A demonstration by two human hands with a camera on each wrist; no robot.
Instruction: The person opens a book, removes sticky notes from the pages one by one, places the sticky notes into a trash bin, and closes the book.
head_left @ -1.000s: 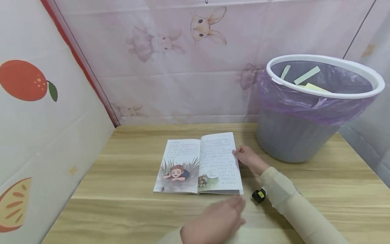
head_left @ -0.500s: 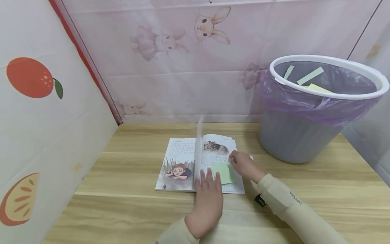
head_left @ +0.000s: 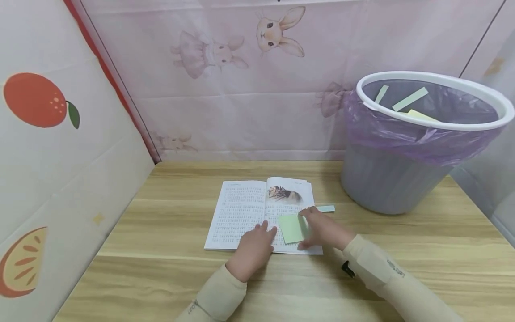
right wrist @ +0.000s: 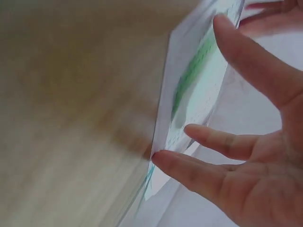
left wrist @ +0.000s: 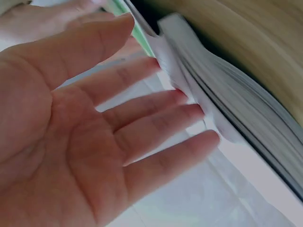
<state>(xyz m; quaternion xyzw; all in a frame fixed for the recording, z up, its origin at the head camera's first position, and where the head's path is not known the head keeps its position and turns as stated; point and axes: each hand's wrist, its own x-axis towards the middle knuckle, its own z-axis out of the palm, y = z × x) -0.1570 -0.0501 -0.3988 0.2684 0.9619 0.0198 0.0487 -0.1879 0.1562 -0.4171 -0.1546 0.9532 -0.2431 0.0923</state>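
Note:
An open book [head_left: 237, 219] lies on the wooden table, its right page topped by a spider picture. On that page sits a square green sticky note [head_left: 290, 229]. My left hand [head_left: 254, 248] rests with its straight fingers on the lower part of the pages, near the fold. My right hand [head_left: 325, 227] is over the right page's outer edge, thumb and fingers spread around the note's right side. In the right wrist view its fingertips [right wrist: 189, 130] stand apart, with nothing pinched between them. A light blue paper strip [head_left: 326, 209] sticks out past the book's right edge.
A grey bin [head_left: 388, 179] with a purple liner and white rim stands at the back right, paper strips [head_left: 410, 99] inside. A small black object [head_left: 348, 269] lies partly under the right sleeve. Printed cloth walls [head_left: 241, 120] bound the table behind and left.
A page has turned over to the left, uncovering the spider page and the green note. My left hand came up onto the book, then shifted left; my right hand moved down and spread its fingers.

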